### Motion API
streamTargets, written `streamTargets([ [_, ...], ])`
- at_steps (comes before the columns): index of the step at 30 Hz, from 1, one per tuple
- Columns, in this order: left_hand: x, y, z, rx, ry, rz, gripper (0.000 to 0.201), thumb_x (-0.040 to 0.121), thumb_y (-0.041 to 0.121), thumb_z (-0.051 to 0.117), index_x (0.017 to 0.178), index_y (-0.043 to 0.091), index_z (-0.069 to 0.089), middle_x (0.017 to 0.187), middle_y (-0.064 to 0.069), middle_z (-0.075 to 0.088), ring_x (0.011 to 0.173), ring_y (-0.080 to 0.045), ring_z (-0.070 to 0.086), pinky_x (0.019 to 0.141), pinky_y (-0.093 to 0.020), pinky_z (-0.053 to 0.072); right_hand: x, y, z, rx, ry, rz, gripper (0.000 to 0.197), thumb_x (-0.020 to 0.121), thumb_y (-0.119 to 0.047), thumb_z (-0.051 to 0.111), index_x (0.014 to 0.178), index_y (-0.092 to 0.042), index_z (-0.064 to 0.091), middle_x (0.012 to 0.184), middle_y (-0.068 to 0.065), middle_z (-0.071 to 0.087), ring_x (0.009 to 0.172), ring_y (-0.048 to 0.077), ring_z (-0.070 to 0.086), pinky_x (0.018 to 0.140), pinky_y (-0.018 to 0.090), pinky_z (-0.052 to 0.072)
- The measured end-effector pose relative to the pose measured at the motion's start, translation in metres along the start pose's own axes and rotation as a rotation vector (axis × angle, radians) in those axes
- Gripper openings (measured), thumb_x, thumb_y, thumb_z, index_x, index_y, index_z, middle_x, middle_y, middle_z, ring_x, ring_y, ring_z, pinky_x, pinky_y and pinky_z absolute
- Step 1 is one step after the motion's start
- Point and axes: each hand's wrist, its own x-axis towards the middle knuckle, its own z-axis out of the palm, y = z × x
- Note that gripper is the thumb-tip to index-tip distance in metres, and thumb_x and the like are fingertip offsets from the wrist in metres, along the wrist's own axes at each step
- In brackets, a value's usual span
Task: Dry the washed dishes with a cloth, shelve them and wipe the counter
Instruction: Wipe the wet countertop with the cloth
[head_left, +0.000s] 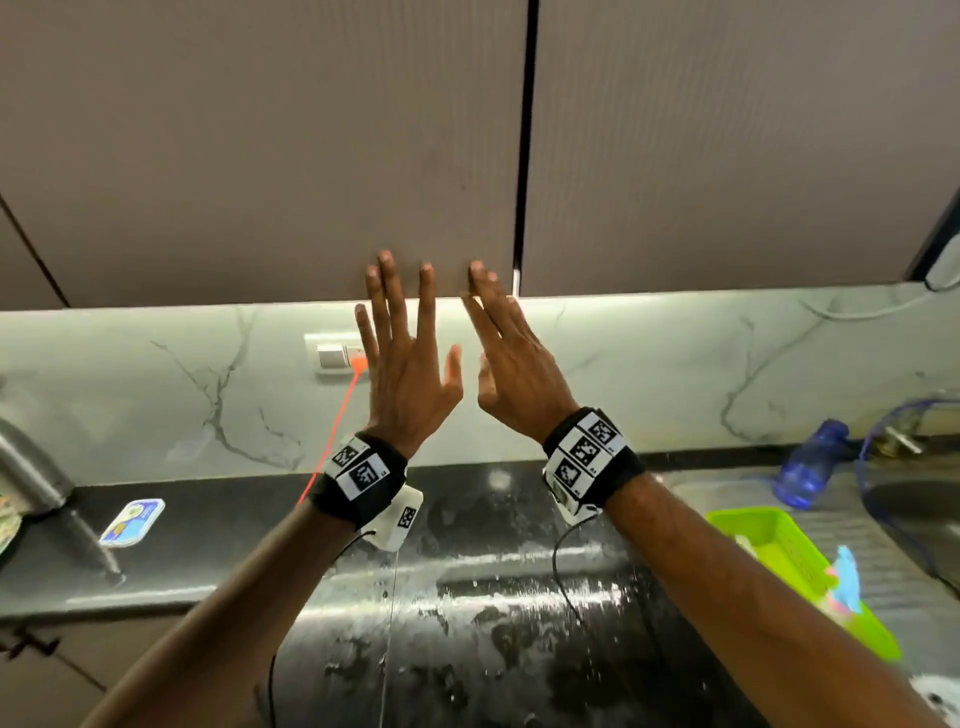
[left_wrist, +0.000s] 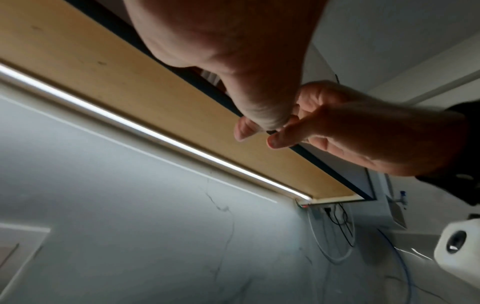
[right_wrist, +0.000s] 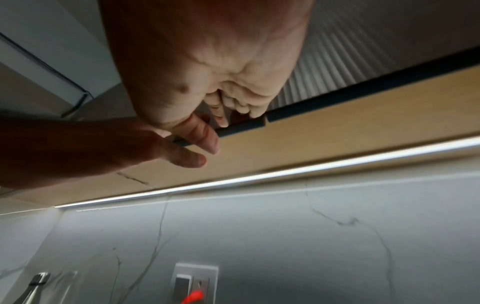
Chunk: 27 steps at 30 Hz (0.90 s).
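Closed cabinet doors (head_left: 260, 156) block hands (head_left: 410, 358).

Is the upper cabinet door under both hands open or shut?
Shut. The ribbed taupe upper cabinet door sits flush with its neighbour, only a thin dark seam between; left hand and right hand lie flat, fingers straight.

The cabinet doors (head_left: 260, 156) were a muted taupe with fine vertical ribbing. The backsplash (head_left: 649, 364) was pale marble with grey veins. The counter (head_left: 493, 597) was glossy black, streaked white. A lime green tray (head_left: 769, 540) sat near a blue bottle (head_left: 810, 467). An orange-red cord (head_left: 332, 436) ran from a white socket plate (head_left: 332, 356). The wristbands (head_left: 363, 478) were black with black-and-white square markers. A small packet (head_left: 132, 522) looked blue and white, perhaps with yellow.
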Motion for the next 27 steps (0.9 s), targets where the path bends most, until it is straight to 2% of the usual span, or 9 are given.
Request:
streamTargets([
  [4, -0.048, 0.005, 0.028, -0.216, -0.093, 0.08, 0.091, 0.08, 0.01, 0.065, 0.159, 0.006, 0.021, 0.169, -0.021, -0.004, 0.158, -0.033, -0.001, 0.123, -0.059, 0.016, -0.064, 0.017, 0.018, 0.139, -0.087, 0.158, 0.068, 0.085, 0.004, 0.057, 0.151, -0.007, 0.042, 0.17, 0.008, 0.021, 0.155, 0.023, 0.027, 0.109, 0.029, 0.045],
  [7, -0.092, 0.011, 0.057, -0.333, -0.192, 0.095, 0.072, 0.081, 0.008, 0.064, 0.148, 0.001, 0.039, 0.169, -0.02, 0.009, 0.156, -0.033, 0.016, 0.122, -0.051, 0.026, -0.112, 0.025, 0.025, 0.223, -0.156, 0.317, 0.065, 0.087, 0.005, 0.056, 0.149, -0.007, 0.046, 0.164, 0.011, 0.036, 0.146, 0.025, 0.043, 0.116, 0.029, 0.038],
  [10, -0.129, 0.024, 0.083, -0.384, -0.331, 0.066, 0.061, 0.083, 0.009, 0.064, 0.141, 0.004, 0.047, 0.166, -0.018, 0.019, 0.15, -0.033, 0.028, 0.118, -0.046, 0.037, -0.162, 0.031, 0.028, 0.278, -0.195, 0.439, 0.055, 0.089, 0.003, 0.059, 0.144, -0.004, 0.053, 0.156, 0.012, 0.047, 0.144, 0.023, 0.046, 0.121, 0.026, 0.03],
  [14, -0.16, 0.046, 0.113, -0.408, -0.5, 0.121, 0.048, 0.084, 0.011, 0.065, 0.131, 0.008, 0.055, 0.158, -0.019, 0.035, 0.143, -0.032, 0.039, 0.116, -0.041, 0.04, -0.235, 0.044, 0.029, 0.327, -0.252, 0.599, 0.043, 0.089, 0.003, 0.065, 0.131, -0.006, 0.066, 0.145, 0.01, 0.06, 0.136, 0.017, 0.054, 0.117, 0.029, 0.041],
  [16, -0.169, 0.062, 0.129, -0.421, -0.598, 0.152, 0.041, 0.085, 0.011, 0.066, 0.125, 0.01, 0.058, 0.156, -0.018, 0.039, 0.142, -0.031, 0.04, 0.115, -0.043, 0.042, -0.27, 0.059, 0.024, 0.327, -0.23, 0.697, 0.04, 0.086, 0.004, 0.066, 0.124, -0.008, 0.071, 0.136, 0.006, 0.066, 0.126, 0.014, 0.061, 0.109, 0.033, 0.05],
  [18, -0.175, 0.08, 0.145, -0.437, -0.682, 0.183, 0.034, 0.087, 0.011, 0.066, 0.121, 0.012, 0.06, 0.154, -0.017, 0.042, 0.141, -0.03, 0.041, 0.115, -0.039, 0.042, -0.301, 0.076, 0.016, 0.326, -0.166, 0.82, 0.038, 0.084, 0.007, 0.067, 0.117, -0.009, 0.074, 0.123, 0.002, 0.072, 0.112, 0.014, 0.069, 0.094, 0.024, 0.057],
  [22, -0.182, 0.125, 0.173, -0.514, -0.789, 0.259, 0.025, 0.09, 0.011, 0.062, 0.114, 0.012, 0.065, 0.141, -0.01, 0.055, 0.13, -0.026, 0.049, 0.105, -0.032, 0.045, -0.342, 0.117, -0.005, 0.245, -0.047, 1.07, 0.033, 0.083, 0.01, 0.065, 0.108, -0.008, 0.076, 0.102, 0.005, 0.077, 0.093, 0.018, 0.074, 0.073, 0.008, 0.054],
  [24, -0.185, 0.151, 0.193, -0.543, -0.855, 0.292, 0.02, 0.089, 0.012, 0.06, 0.109, 0.013, 0.065, 0.128, -0.006, 0.061, 0.119, -0.024, 0.053, 0.098, -0.034, 0.05, -0.357, 0.144, -0.011, 0.187, 0.006, 1.157, 0.032, 0.082, 0.011, 0.063, 0.105, -0.006, 0.076, 0.098, 0.008, 0.078, 0.088, 0.018, 0.073, 0.076, 0.016, 0.057],
  [27, -0.188, 0.188, 0.223, -0.527, -0.969, 0.337, 0.02, 0.086, 0.014, 0.059, 0.106, 0.015, 0.063, 0.114, -0.005, 0.063, 0.107, -0.026, 0.056, 0.089, -0.042, 0.05, -0.373, 0.188, -0.007, 0.093, 0.042, 1.283, 0.031, 0.079, 0.01, 0.062, 0.104, -0.002, 0.075, 0.1, 0.014, 0.078, 0.093, 0.029, 0.074, 0.088, 0.043, 0.059],
])
